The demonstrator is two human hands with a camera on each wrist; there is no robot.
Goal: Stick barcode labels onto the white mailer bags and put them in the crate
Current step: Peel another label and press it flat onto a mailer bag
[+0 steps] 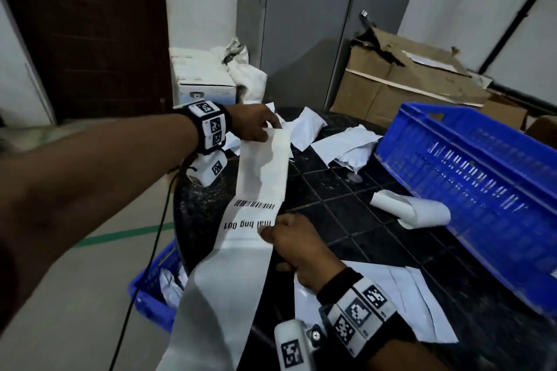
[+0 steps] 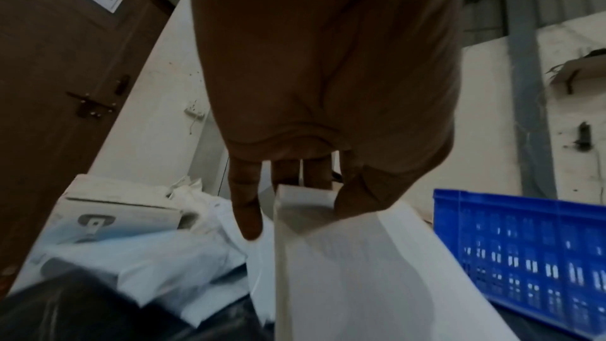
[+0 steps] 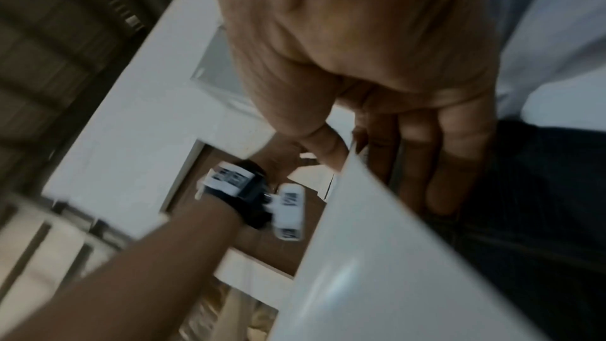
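A long white label strip point(image 1: 261, 172) hangs stretched over the dark table between my two hands. My left hand point(image 1: 271, 129) pinches its far end point(image 2: 328, 256), thumb on top, fingers behind. One printed barcode label point(image 1: 254, 214) sits on the strip just above my right hand point(image 1: 268, 232), which pinches the strip's right edge point(image 3: 377, 243) between thumb and fingers point(image 3: 452, 165). The strip's loose tail drops off the table's near edge. White mailer bags point(image 1: 346, 144) lie crumpled at the back of the table, and another point(image 1: 391, 295) lies flat under my right wrist. The blue crate point(image 1: 470, 190) stands on the right.
A curled roll of label paper point(image 1: 404, 205) lies against the crate's near wall. A second blue crate point(image 1: 153, 289) with white bags in it sits on the floor at the left. Cardboard boxes point(image 1: 401, 81) and a white box point(image 1: 202, 81) stand behind the table.
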